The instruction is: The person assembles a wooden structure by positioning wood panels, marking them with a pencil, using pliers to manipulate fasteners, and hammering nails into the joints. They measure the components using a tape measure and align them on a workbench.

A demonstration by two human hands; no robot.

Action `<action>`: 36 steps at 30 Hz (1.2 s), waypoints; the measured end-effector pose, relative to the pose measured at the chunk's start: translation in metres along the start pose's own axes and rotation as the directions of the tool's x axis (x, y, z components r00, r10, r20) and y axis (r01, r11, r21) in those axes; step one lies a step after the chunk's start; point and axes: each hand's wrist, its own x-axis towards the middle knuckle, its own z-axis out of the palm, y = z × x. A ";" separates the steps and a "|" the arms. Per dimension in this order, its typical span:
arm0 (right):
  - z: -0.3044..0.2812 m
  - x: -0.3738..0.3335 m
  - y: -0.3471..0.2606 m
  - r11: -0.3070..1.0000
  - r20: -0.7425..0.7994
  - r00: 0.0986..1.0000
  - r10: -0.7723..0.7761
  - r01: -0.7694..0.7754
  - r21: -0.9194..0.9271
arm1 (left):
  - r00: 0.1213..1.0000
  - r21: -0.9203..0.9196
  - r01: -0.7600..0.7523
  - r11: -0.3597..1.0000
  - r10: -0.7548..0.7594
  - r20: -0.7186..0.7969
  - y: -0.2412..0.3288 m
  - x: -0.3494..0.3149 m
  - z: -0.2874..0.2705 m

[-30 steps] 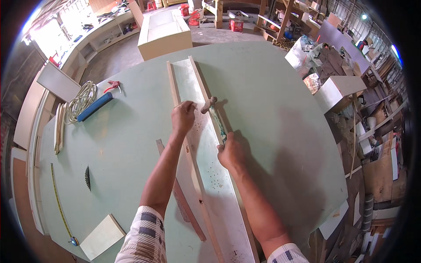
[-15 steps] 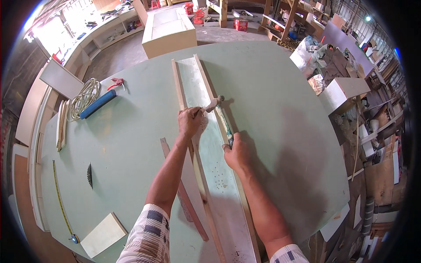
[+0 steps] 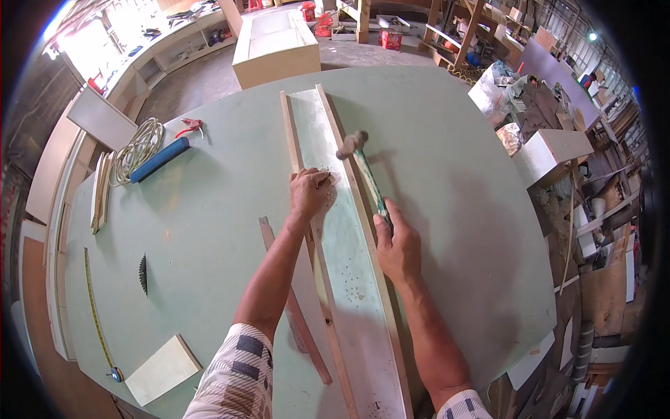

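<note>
My left hand (image 3: 307, 195) rests at the left wooden strip (image 3: 289, 133) of a long, pale channel-like panel (image 3: 311, 129). Its thumb and fingers are pinched together over the panel; whatever they hold is too small to make out. My right hand (image 3: 399, 246) grips the lower handle of a hammer (image 3: 368, 177), whose head is raised to the right of my left fingers, apart from them. Along the panel's other side runs the right wooden strip (image 3: 357, 199). Small brown dots, perhaps nails or holes, speckle the panel (image 3: 354, 283) nearer to me.
A reddish-brown wood strip (image 3: 307, 339) lies left of the panel on the green tabletop (image 3: 460, 140). Farther left are a saw-blade piece (image 3: 143, 275), tape measure (image 3: 116, 375), pale board (image 3: 164, 370), blue bar (image 3: 160, 160), coiled hose (image 3: 137, 150) and red pliers (image 3: 190, 127).
The hammer has lifted away from my left fingers, and my right hand has moved right with it. My left hand keeps its pinch by the strip. The whole view has shifted slightly.
</note>
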 end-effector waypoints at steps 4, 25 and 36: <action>0.005 0.005 -0.009 0.981 -0.044 0.986 -0.161 0.155 -0.116 | 0.999 0.014 0.036 0.999 -0.036 0.021 0.002 -0.001 -0.003; -0.001 0.015 -0.014 0.947 0.079 0.990 -0.116 0.134 -0.291 | 0.997 -0.004 0.065 0.998 -0.064 0.049 0.008 0.000 -0.008; 0.015 0.012 -0.021 0.927 0.185 0.983 0.004 0.065 -0.369 | 0.995 -0.083 0.035 0.996 -0.043 -0.091 -0.003 0.004 -0.005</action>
